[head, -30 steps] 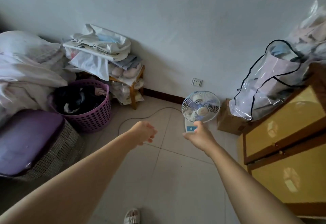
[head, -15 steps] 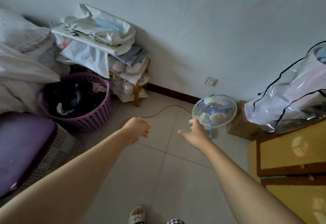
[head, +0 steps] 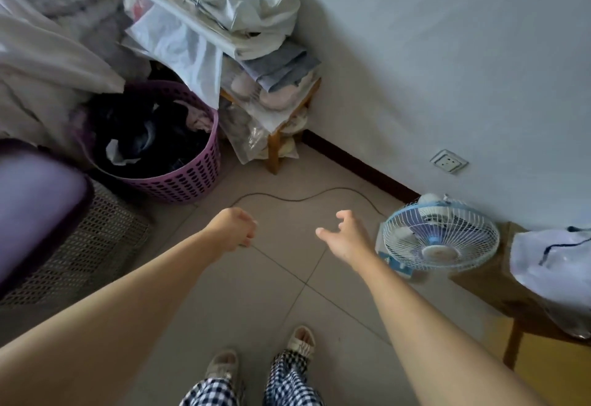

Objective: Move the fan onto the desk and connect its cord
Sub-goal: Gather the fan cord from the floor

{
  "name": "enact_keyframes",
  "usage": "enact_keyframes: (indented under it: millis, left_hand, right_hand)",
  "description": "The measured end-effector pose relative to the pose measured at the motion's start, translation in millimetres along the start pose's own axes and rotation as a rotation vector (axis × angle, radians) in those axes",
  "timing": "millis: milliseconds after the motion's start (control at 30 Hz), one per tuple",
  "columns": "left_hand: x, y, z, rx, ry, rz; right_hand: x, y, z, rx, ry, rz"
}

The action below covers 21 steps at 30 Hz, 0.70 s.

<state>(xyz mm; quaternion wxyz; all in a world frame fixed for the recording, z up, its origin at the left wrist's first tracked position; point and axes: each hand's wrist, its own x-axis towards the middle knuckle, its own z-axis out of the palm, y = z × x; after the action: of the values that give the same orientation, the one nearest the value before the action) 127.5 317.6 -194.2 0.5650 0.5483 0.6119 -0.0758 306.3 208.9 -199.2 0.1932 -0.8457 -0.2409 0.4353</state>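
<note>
I am looking down from my own head at a tiled floor, with both bare arms stretching out ahead of me. My right hand (head: 347, 239) is reaching forward with its fingers spread and loosely bent, holding nothing and touching nothing. My left hand (head: 235, 229) is hanging in a loose fist over the tiles, and I am seeing nothing inside it.

The fan (head: 439, 239), small, white and blue with a round wire cage, is standing on the floor to my right, close against the wall and just beside my right hand, its face tilting up toward me. Its cord (head: 303, 197) is lying loose across the tiles in a long dark curve, running from behind the fan toward a purple laundry basket (head: 179, 175) full of dark clothes. A white wall socket (head: 448, 161) is sitting low on the wall above the fan, and nothing is plugged into it.

A brown wooden surface (head: 479, 281) is showing right beside the fan, carrying a clear plastic bag; I cannot tell whether it is the tabletop I am aiming for.

I am judging the task as barely started: the fan is not yet lifted and the cord is not yet connected. Grasping, carrying, setting down and plugging in all remain.
</note>
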Motion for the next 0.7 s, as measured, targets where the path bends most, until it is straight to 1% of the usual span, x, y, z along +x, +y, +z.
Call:
enact_keyframes:
  millis: [67,167,433,700]
  left_hand:
    - [27,-7,2,0.012,-0.016,-0.049]
    - [77,-23,3,-0.009,0.022,-0.089]
    - [225,-96,15,0.043,0.07,-0.063]
    - [369,-179,34,0.071,0.109,-0.075]
  right_hand:
    - [28,2,14,-0.019,-0.026,0.007]
    - [69,8,43,-0.026,-0.067,0.014]
    - [181,44,147,-0.023,-0.096,0.033]
    - [303,94,251,-0.044,-0.089,-0.003]
